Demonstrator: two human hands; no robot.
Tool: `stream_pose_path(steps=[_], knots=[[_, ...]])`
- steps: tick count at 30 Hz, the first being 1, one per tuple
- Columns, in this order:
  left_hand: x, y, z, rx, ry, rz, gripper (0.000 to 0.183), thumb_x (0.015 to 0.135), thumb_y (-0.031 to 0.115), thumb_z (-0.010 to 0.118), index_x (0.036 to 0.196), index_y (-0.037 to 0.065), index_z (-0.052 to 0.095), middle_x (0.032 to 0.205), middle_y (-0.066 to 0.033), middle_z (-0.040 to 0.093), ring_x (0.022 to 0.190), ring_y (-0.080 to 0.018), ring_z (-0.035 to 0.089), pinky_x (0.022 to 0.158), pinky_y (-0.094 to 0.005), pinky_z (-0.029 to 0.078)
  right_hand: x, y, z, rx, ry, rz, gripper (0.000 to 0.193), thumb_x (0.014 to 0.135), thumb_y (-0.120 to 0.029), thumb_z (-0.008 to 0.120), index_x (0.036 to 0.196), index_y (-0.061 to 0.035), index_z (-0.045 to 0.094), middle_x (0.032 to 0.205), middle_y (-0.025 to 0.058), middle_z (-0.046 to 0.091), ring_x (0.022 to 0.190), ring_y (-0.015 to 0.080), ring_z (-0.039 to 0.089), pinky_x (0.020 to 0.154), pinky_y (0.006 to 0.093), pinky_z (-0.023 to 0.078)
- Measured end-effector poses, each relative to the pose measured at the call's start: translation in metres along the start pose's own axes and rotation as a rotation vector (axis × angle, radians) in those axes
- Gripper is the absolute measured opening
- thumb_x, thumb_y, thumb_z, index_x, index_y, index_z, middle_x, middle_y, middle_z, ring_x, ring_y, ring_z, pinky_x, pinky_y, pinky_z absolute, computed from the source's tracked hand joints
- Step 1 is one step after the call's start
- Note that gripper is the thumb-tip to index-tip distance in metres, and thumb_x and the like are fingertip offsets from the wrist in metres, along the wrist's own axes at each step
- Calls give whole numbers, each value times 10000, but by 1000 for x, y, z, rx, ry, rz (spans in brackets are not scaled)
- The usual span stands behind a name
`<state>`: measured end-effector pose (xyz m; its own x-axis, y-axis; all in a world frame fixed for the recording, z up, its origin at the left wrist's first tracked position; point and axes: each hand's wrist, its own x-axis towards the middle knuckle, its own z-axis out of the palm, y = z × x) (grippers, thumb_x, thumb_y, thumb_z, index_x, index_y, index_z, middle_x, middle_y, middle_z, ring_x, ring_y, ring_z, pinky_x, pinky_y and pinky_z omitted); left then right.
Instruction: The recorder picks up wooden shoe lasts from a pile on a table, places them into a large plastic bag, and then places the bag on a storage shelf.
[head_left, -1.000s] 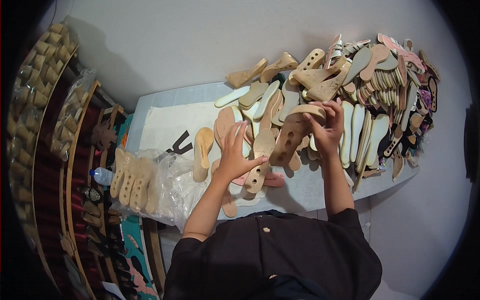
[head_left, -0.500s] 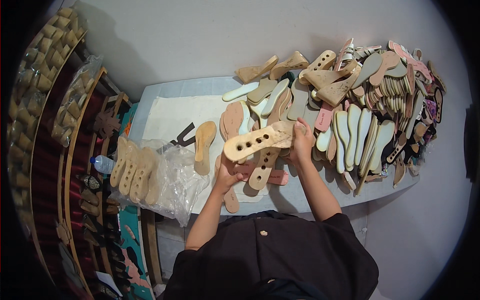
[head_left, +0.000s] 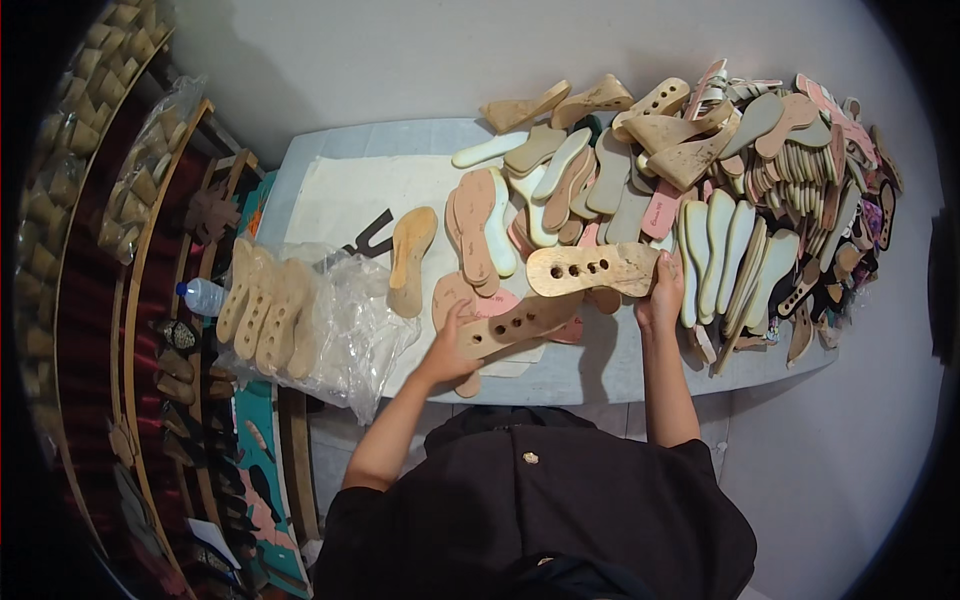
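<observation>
- Left hand point(head_left: 452, 345), low centre of frame, is closed on the near end of a tan wooden sole with holes point(head_left: 515, 325); that sole lies slanted, low over the tabletop point(head_left: 610, 365).
- Right hand point(head_left: 662, 295), just right of centre, is clamped on the right end of a second drilled wooden sole point(head_left: 592, 268), held flat and level, above and slightly right of the first.
- Judgement on the step: two matching pieces are being handled as a pair. Doing it well likely means keeping each gripped at one end, holes facing up, so the outlines can be laid against each other without knocking the loose insoles beneath.
- Risk, as I read it: the left sole's far end sits close to the pink insoles point(head_left: 478, 225); a sweep could scatter them.
- Counts: drilled wooden soles in the hands, two. Each shows about four holes.
- One lone tan insole point(head_left: 410, 260) lies left of centre.
- Clear plastic bag point(head_left: 345, 330), left side, with roughly five pale soles on it.
- One plastic bottle point(head_left: 203, 296) at the left edge of the frame.
- Big heap of soles and wedges point(head_left: 760, 190), upper right: too many and too overlapped to count.
</observation>
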<state>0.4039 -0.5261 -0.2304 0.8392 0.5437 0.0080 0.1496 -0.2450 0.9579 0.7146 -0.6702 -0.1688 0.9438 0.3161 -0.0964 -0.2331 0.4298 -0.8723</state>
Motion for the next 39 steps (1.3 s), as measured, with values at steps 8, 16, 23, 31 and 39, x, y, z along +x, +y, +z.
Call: stream_pose_path(steps=[8,16,23,31,39], knots=[[-12,-16,-3,-170,31,-131,945,536,36,782,1344,52,293,1203,-105,507,1132,-215,486,972,-329,376,-67,71,-1,-170,-57,324,190,904,-168,513,1010,-11,514,920,78,571,822,157,564,750,294,476],[-29,-7,0,-151,211,75,1048,529,235,859,1361,30,255,1309,-163,389,1223,-249,393,1002,-347,332,-93,115,3,-605,-75,61,232,895,-221,524,938,6,546,894,93,577,839,167,533,775,288,422],[-27,10,20,-108,297,-58,678,576,182,843,1134,-5,507,1058,-108,576,998,-187,563,878,-323,442,-86,83,17,-478,-236,74,210,888,-198,529,1004,-23,535,911,68,577,836,156,544,762,283,434],[46,63,-24,-854,267,227,705,683,161,778,1250,47,375,995,-50,584,922,-163,579,819,-274,468,-37,-35,8,-711,-934,246,490,753,-243,677,1148,-13,502,1101,86,542,1070,173,480,931,302,356],[104,96,-3,-660,-369,-234,530,903,394,510,1292,84,329,1147,-90,499,997,-146,520,857,-281,430,-81,-18,62,-561,-973,-272,998,561,-185,839,1362,-67,255,1352,117,342,1248,229,330,1031,366,267]])
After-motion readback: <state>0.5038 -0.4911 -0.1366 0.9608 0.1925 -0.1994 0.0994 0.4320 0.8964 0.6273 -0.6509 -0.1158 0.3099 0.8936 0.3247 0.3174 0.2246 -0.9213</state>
